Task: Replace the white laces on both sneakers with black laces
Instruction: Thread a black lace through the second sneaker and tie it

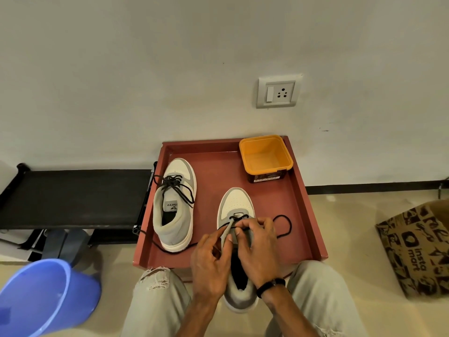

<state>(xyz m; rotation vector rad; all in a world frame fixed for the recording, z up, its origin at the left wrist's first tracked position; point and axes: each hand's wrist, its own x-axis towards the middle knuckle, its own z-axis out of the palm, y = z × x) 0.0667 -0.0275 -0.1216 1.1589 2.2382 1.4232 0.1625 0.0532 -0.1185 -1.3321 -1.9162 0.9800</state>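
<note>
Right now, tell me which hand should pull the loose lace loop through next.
Right, probably. The right hand sits beside the slack black lace looping off the near sneaker on that side. The left hand is pinching the tongue, which steadies the shoe.

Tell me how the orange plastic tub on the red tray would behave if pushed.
The square orange plastic tub looks empty and thin-walled, so probably light. Its flat base on the smooth red tray suggests it would slide, not roll. Standing fairly tall, a high push might tip it.

Head-worn view, facing forward and down, close above tray (313,215)
</note>
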